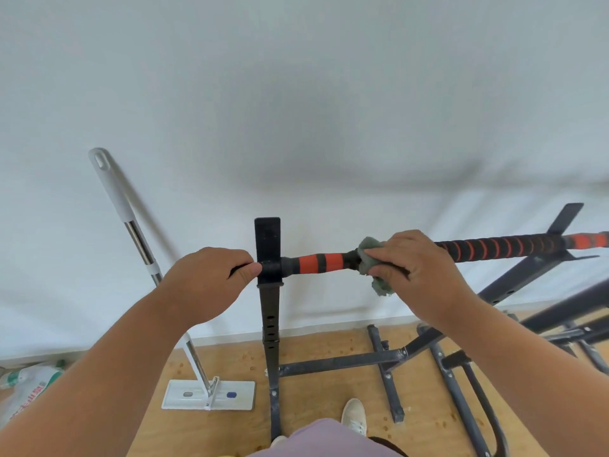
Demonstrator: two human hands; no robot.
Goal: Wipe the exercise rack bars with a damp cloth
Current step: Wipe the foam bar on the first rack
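A black exercise rack stands in front of me, its top bar (321,262) wrapped in black and orange grip tape and running from the left upright (270,311) off to the right. My left hand (211,282) is closed around the short bar end just left of the upright. My right hand (418,268) presses a grey-green cloth (370,258) around the bar, to the right of the orange section. The cloth wraps the bar and a corner hangs below my thumb.
A flat mop (211,394) leans against the white wall on the left, its handle (131,225) rising beside my left arm. The rack's black base bars (342,361) spread over the wooden floor. A printed bag (23,384) lies at far left. My shoe (354,417) shows below.
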